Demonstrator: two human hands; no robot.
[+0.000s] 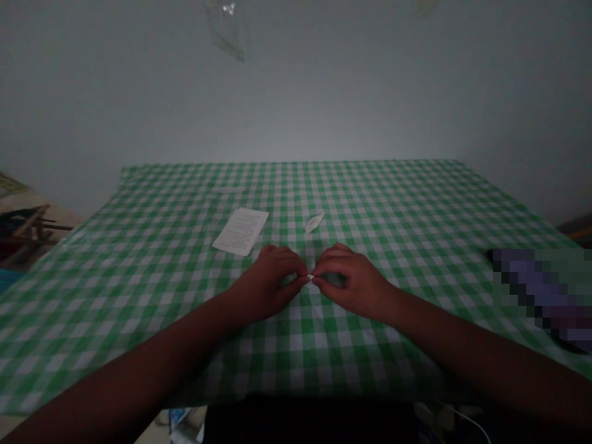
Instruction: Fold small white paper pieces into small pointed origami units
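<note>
My left hand (277, 279) and my right hand (354, 279) meet at the middle of the table, each with thumb and forefinger pinched. Between their fingertips is a small piece of white paper (310, 277), mostly covered by the fingers; its exact shape cannot be made out. Just beyond the hands lies a small folded white paper (315, 222), pointed at its ends. To the left of it, past my left hand, a printed sheet or thin stack of paper (241, 231) rests flat, with lines of text on top.
A green and white checked cloth (393, 216) covers the table, which meets a pale wall (351, 86). At the right edge lies a dark, pixelated object (546, 296). A clear plastic pouch (226, 28) hangs on the wall. A faint pale strip (230, 190) lies toward the back.
</note>
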